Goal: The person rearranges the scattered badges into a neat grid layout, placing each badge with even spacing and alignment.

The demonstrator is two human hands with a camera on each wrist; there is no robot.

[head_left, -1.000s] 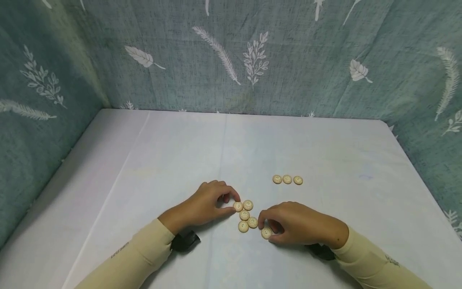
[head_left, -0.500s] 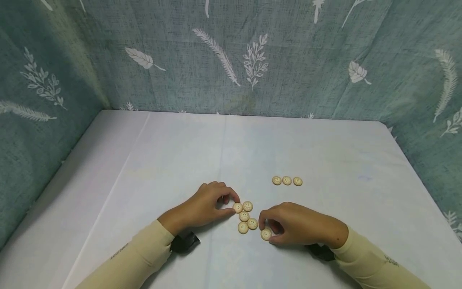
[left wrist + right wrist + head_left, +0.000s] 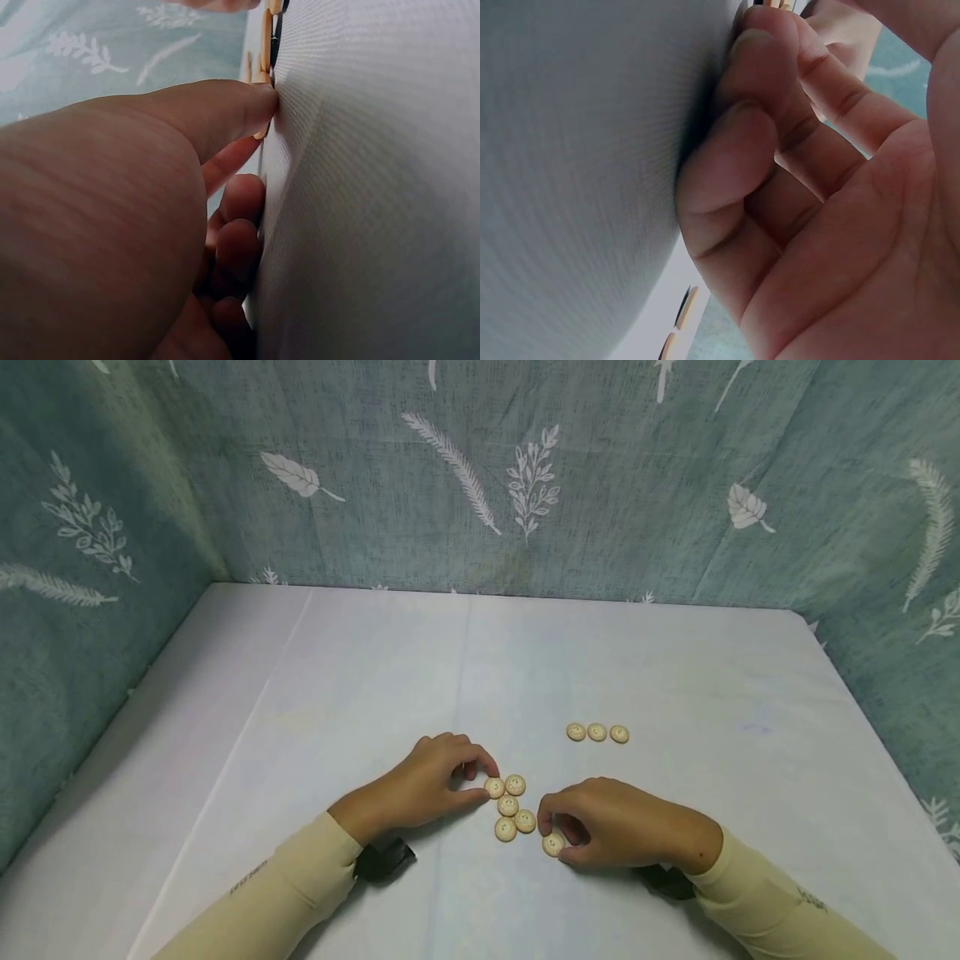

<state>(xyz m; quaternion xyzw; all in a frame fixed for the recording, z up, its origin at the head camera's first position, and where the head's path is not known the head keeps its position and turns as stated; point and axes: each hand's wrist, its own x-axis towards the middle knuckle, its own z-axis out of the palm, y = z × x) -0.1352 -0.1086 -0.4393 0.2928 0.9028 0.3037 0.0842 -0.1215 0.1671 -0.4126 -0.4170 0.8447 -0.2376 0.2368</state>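
Several round, light wooden buttons lie on the white cloth. My left hand (image 3: pixel 431 781) pinches one button (image 3: pixel 494 787) at the group's upper left between thumb and index finger. In the left wrist view, that button (image 3: pixel 260 136) shows only as a thin edge behind the thumb. Touching it on the right is another button (image 3: pixel 515 785), with a middle button (image 3: pixel 507 805) just below. Two more, a right button (image 3: pixel 526 821) and a lower button (image 3: pixel 506 829), continue the cluster. Slightly apart, my right hand (image 3: pixel 622 822) pinches a single button (image 3: pixel 553 844), its other fingers curled beneath the palm.
Farther back, a short row of three buttons (image 3: pixel 597 732) lies right of the cluster. White cloth covers the table (image 3: pixel 360 668), and a green leaf-patterned curtain (image 3: pixel 600 485) hangs along its back and sides. A dark wrist strap (image 3: pixel 385 862) sits under the left wrist.
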